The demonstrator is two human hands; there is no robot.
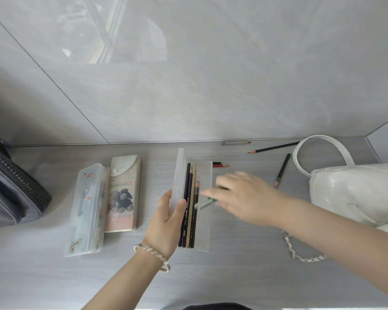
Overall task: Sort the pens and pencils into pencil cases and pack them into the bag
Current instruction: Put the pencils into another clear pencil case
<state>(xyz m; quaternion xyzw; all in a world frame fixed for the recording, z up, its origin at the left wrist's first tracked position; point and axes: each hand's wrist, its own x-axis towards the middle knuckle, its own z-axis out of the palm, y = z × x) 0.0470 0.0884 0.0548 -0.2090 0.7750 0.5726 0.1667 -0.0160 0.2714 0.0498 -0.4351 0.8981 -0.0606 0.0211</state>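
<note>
Mid-desk, the left hand [166, 222] grips the open clear pencil case [202, 206] by its raised lid; the right hand [244, 195] pinches a green pen [205, 204] over it.

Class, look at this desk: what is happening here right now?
A person is sorting pencils. The left hand steadies an open clear pencil case that already holds several pencils, while the right hand brings a green pen or pencil over it, blurred in motion. More pencils lie loose near a white bag. Two closed cases sit to the left.
</note>
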